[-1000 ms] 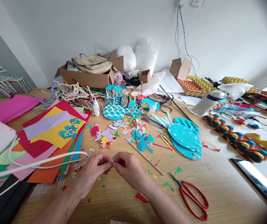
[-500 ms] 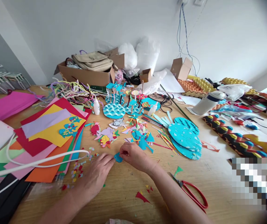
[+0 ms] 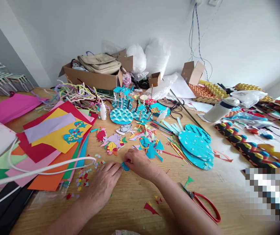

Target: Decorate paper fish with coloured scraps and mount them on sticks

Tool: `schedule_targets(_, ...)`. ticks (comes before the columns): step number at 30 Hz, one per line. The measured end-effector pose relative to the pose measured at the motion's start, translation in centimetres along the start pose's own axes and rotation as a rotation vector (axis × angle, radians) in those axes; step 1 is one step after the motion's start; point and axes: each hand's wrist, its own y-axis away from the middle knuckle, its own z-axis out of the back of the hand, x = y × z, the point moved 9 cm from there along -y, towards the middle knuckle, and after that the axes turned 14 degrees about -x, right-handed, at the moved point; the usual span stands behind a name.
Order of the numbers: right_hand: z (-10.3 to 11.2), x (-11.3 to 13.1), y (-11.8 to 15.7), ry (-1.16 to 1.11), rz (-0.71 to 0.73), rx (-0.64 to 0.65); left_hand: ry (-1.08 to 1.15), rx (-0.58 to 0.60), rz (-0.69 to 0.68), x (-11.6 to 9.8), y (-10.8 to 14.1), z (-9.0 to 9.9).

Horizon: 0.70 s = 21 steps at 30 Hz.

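A small blue paper fish (image 3: 125, 167) lies on the table between my hands, partly covered by fingers. Fingertips of my left hand (image 3: 107, 178) press on its left edge, fingers close together. Above its right side, my right hand (image 3: 140, 163) is closed in a pinch; whatever it holds is hidden. Beyond my hands lie cut paper fish in purple (image 3: 112, 140) and red (image 3: 101, 134), and a heap of blue scraps (image 3: 152, 147). Tiny coloured paper bits (image 3: 82, 179) are scattered left of my left hand. Decorated blue fish (image 3: 72, 135) rest on a yellow sheet.
Red-handled scissors (image 3: 205, 204) lie right of my right forearm. Stacked coloured paper (image 3: 42, 176) and a white cable (image 3: 56, 164) occupy the left. Glue bottles (image 3: 103, 112), wavy blue bases (image 3: 121, 116) and blue ovals (image 3: 196, 145) stand or lie farther back, with a white flask (image 3: 219, 111).
The view has shifted slightly, so the scene sits a little farther right. Both hands remain at the blue paper fish, with the right fingers covering slightly more of it.
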Motion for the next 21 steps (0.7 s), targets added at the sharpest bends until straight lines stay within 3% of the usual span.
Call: schedule_targets(21,0.13,0.24,-0.30,0.102,-0.045,0.041,0.000,-0.081,-0.012,-0.09,0.21,-0.17)
